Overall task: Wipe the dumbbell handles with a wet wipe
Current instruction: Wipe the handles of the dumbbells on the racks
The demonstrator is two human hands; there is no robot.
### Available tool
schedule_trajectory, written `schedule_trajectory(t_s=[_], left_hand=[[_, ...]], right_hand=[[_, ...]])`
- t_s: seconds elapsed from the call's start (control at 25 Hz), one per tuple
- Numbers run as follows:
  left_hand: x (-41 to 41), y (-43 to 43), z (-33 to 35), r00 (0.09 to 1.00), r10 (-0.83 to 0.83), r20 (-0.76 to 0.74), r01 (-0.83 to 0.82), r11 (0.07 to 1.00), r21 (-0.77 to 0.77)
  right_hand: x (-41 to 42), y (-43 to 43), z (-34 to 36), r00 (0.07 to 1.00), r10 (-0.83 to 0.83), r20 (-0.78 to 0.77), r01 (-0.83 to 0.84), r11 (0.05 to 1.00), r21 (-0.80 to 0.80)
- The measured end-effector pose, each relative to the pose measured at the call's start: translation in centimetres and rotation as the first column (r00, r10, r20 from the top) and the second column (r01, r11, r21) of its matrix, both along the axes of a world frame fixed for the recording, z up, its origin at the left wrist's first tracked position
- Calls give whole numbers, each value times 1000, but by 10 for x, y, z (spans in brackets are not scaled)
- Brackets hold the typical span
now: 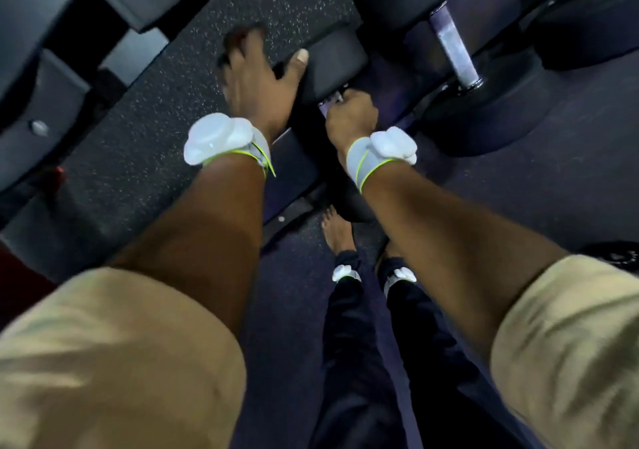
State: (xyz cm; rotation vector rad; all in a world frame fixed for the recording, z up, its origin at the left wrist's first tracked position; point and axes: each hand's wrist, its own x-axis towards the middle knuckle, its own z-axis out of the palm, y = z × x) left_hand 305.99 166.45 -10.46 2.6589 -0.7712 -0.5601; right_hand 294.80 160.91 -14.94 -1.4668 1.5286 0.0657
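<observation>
A: So, where is the dumbbell (328, 68) that is being cleaned?

B: Low and straight ahead, between the two forearms, on dark speckled flooring (155, 109). Its far head (345, 51) is the black block under the left hand (256, 78).

A: And how do the hands sit?

B: The left hand lies spread over that head, with the thumb along its top edge and the fingers fairly straight. As far as the blur allows, it is bracing rather than gripping. The right hand (351, 116) is curled tight round the handle (339, 96), just behind the head. A pale scrap at the knuckles is probably the wipe (325, 107), though I cannot be sure.

A: Which way does the handle run?

B: Away from the person, roughly in line with the right forearm, much like the bright bar of the neighbouring dumbbell (453, 51) on the right. The near end is hidden under the right wrist.

A: So how should the rubbing go?

B: Along that line, I'd judge: the fist sliding out and back, or twisting round the bar, while the left hand stops the weight rolling. The right hand is the one on the handle, and the left sits further out.
</observation>
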Motion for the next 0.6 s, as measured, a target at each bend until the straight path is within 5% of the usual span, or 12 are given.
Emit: schedule_trajectory(t_s=[0.12,0.28,0.44,0.6], left_hand=[[1,-5,-17,936,-72,-346,119,986,115],[6,-1,-18,919,-116,-378,143,989,46],[16,-1,-15,890,-124,-440,197,973,123],[20,-3,-17,868,-134,-477,246,953,179]], right_hand=[[-1,11,-7,993,109,-33,-110,994,-26],[1,-22,-14,990,125,-60,-116,984,136],[-10,3,-3,987,160,-20,-160,987,-28],[4,-19,-7,974,206,-99,-196,975,99]])
